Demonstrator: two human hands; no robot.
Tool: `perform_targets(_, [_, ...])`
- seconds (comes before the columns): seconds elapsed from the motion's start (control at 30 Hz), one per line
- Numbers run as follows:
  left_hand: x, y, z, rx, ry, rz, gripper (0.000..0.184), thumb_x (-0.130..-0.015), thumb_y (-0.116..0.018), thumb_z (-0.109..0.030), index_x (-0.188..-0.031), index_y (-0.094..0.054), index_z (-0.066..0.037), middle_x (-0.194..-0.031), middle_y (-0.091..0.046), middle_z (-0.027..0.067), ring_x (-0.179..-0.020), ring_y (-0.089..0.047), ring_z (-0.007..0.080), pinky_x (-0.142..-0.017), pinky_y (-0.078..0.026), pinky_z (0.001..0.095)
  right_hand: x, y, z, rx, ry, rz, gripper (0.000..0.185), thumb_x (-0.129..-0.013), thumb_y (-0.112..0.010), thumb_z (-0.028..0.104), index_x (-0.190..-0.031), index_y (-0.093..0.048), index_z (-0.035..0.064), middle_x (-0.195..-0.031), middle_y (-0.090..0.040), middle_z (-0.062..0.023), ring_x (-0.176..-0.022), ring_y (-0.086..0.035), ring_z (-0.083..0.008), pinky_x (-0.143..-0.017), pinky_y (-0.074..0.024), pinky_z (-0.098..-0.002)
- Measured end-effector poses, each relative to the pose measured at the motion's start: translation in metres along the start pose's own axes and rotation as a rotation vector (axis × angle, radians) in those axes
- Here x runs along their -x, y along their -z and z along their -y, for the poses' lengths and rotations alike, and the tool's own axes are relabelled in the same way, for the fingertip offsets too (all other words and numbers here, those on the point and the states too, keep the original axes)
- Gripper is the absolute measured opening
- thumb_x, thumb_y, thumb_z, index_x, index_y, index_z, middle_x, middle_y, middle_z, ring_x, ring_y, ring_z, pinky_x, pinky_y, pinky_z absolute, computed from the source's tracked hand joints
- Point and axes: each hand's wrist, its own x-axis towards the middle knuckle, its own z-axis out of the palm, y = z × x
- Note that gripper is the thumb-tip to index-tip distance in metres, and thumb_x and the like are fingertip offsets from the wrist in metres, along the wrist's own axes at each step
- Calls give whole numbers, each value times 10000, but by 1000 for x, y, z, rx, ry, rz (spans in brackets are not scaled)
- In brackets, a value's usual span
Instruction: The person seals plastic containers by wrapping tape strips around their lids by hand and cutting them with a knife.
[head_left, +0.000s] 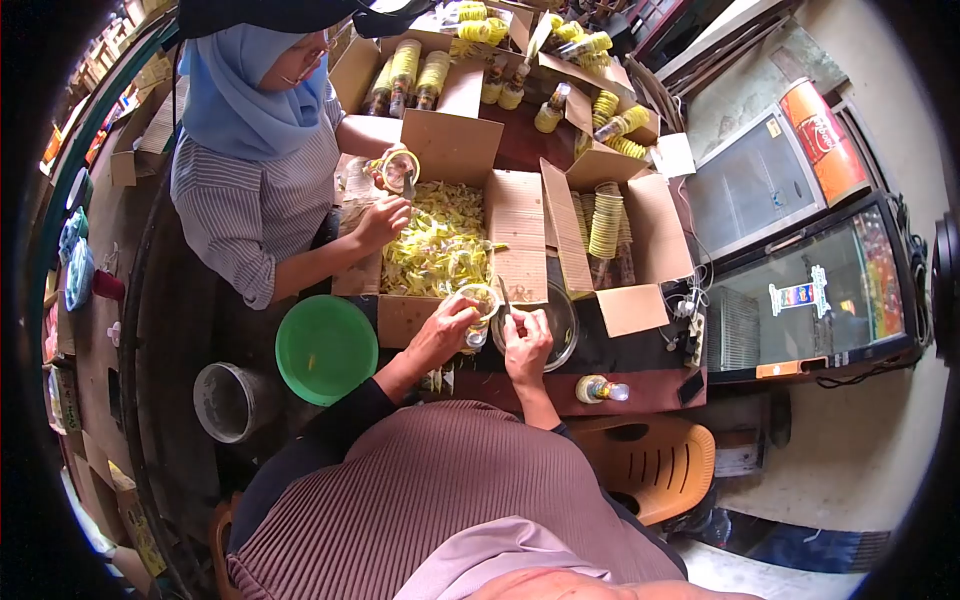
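Note:
My left hand is closed around a clear plastic cup, whose round yellowish rim faces up. Just to its right, my right hand grips a small knife with the blade pointing up and away from me. Cup and knife are both close to the near edge of a cardboard box filled with yellow and white scraps. Behind the knife hand sits a round clear bowl, partly hidden. A bottle with a yellow band lies on the table to the right.
Across the box on the left, a co-worker holds another yellow-rimmed cup and a blade. A green basin and a grey bucket stand left. Open boxes hold stacked yellow rings. An orange chair is at right.

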Motion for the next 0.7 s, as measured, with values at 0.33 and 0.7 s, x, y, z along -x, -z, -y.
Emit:
perform_targets(0.33, [6, -8, 7, -65, 4, -34, 74, -769, -593, 25, -839, -574, 10, -1010, -556, 160, -984, -558, 348, -819, -480, 408, 7, -9, -12, 202, 171, 49, 77, -780, -634, 17, -854, -610, 17, -797, -518, -117, -732, -569, -289, -655, -477, -390])
perform_targets(0.7, [5, -3, 19, 271, 338, -195, 800, -674, -840, -259, -1332, -429, -61, -1392, -352, 152, -1303, -382, 279, -951, -488, 391, 13, -3, -13, -78, -35, 33, 97, -803, -649, 13, -897, -657, -11, -785, -542, -73, -630, -580, -154, -578, -468, -286])
